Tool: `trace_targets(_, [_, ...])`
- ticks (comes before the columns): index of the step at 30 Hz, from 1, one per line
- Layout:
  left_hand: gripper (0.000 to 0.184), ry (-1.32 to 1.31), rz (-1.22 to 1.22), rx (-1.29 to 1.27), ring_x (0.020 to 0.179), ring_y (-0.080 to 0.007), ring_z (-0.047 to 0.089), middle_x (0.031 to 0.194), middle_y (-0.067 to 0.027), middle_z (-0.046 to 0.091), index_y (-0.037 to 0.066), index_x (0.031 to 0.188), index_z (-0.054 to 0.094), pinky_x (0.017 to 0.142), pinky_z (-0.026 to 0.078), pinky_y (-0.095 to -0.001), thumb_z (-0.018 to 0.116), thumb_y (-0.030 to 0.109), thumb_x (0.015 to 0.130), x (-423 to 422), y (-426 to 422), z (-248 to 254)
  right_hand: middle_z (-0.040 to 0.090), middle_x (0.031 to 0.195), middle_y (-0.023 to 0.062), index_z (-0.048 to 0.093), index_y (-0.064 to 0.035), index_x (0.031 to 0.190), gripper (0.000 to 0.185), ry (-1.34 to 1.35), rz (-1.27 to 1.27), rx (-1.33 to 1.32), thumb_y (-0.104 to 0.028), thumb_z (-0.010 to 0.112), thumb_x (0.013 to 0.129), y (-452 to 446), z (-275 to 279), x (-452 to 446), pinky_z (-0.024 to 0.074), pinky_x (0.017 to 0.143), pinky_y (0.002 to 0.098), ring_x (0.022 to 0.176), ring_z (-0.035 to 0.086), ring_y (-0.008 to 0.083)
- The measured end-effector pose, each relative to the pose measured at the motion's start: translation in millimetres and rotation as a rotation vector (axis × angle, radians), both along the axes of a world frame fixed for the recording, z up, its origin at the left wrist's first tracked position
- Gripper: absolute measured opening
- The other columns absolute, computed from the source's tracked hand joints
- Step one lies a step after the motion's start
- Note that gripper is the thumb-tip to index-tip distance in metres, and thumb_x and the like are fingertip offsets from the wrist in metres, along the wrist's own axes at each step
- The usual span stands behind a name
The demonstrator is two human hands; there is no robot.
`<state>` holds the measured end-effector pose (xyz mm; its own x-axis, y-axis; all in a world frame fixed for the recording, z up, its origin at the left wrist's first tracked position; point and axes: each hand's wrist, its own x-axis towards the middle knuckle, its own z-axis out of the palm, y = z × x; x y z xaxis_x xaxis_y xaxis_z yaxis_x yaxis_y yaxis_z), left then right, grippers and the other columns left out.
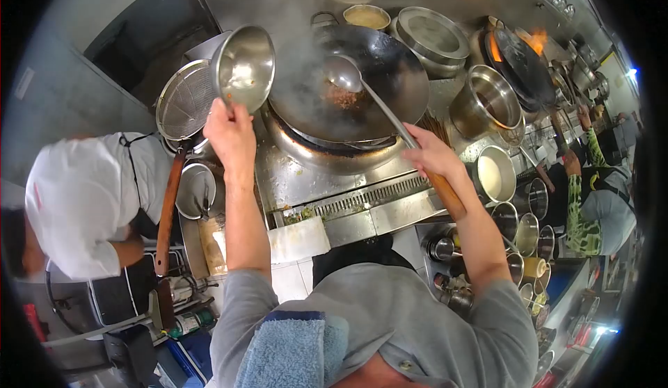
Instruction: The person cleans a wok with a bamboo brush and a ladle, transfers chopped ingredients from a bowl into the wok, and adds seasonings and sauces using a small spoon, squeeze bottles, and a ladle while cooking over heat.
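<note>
My left hand (229,135) grips the rim of a steel bowl (245,68), which is tilted on its side left of the wok. My right hand (435,153) is wrapped round the wooden handle of a long ladle (343,74). The ladle's head is over the large dark wok (396,85), just above some reddish-brown bits of food (342,97) at its middle. Steam rises from the wok's left side.
A mesh strainer (184,103) with a wooden handle rests at the left. Steel pots (486,99) and a white-filled container (495,174) stand at the right. Flames (534,40) burn by another wok. People work on both sides.
</note>
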<state>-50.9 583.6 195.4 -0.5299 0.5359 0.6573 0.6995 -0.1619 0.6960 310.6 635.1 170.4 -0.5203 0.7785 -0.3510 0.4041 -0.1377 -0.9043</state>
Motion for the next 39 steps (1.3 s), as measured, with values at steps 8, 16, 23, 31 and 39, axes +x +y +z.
trace_targets(8, [0.017, 0.310, -0.066, -0.014, 0.065, -0.0399, 0.053, 0.066, -0.0189, 0.050, -0.001, 0.070, 0.045, 0.056, 0.041, -0.0463, 0.057, 0.000, 0.082, 18.4, 40.2, 5.4, 0.062, 0.076, 0.0230, 0.027, 0.0015, 0.145, 0.072, -0.387, -0.042, 0.415, -0.004, 0.055, 0.079, 16.8, 3.5, -24.3, 0.0504, 0.056, 0.0400, 0.062, 0.063, 0.0314])
trace_targets(16, [0.016, 0.916, -0.328, -0.274, 0.080, -0.0345, 0.061, 0.087, -0.0163, 0.063, 0.005, 0.095, 0.066, 0.074, 0.051, -0.0449, 0.053, 0.014, 0.090, 33.4, 145.2, -77.0, 0.066, 0.094, 0.0228, 0.049, -0.0009, 0.116, 0.033, -0.595, 0.136, 0.638, -0.019, 0.055, 0.089, 0.8, -24.9, -9.3, 0.0525, 0.073, 0.0476, 0.087, 0.066, 0.0393])
trace_targets(23, [0.029, 0.596, -0.138, 0.253, 0.085, -0.0284, 0.066, 0.099, -0.0179, 0.066, -0.003, 0.113, 0.060, 0.075, 0.053, -0.0372, 0.056, 0.014, 0.090, 61.6, 159.2, -32.6, 0.054, 0.073, 0.0095, 0.056, -0.0036, 0.075, 0.026, -0.043, -0.438, 1.489, -0.025, 0.068, 0.084, -213.7, 97.7, 92.2, 0.0445, 0.057, 0.0388, 0.065, 0.055, 0.0297])
trace_targets(31, [0.033, -0.436, -1.442, -0.746, 0.075, -0.0209, 0.065, 0.098, -0.0122, 0.065, -0.003, 0.112, 0.059, 0.057, 0.055, -0.0281, 0.063, 0.009, 0.081, 363.8, -140.4, -1.6, 0.042, 0.060, 0.0027, 0.045, -0.0096, 0.061, 0.022, -0.932, -0.803, 1.763, -0.013, 0.064, 0.072, -500.9, 174.0, 141.7, 0.0330, 0.037, 0.0325, 0.049, 0.048, 0.0184])
trace_targets(39, [0.013, -0.114, -2.400, -1.968, 0.056, -0.0111, 0.058, 0.079, -0.0058, 0.061, 0.002, 0.097, 0.056, 0.049, 0.050, -0.0238, 0.058, 0.002, 0.084, 598.3, -453.6, -129.9, 0.045, 0.062, 0.0016, 0.046, -0.0100, 0.063, 0.018, -1.048, -0.818, 1.408, -0.019, 0.062, 0.061, -601.2, 153.1, 150.5, 0.0357, 0.039, 0.0312, 0.051, 0.051, 0.0161])
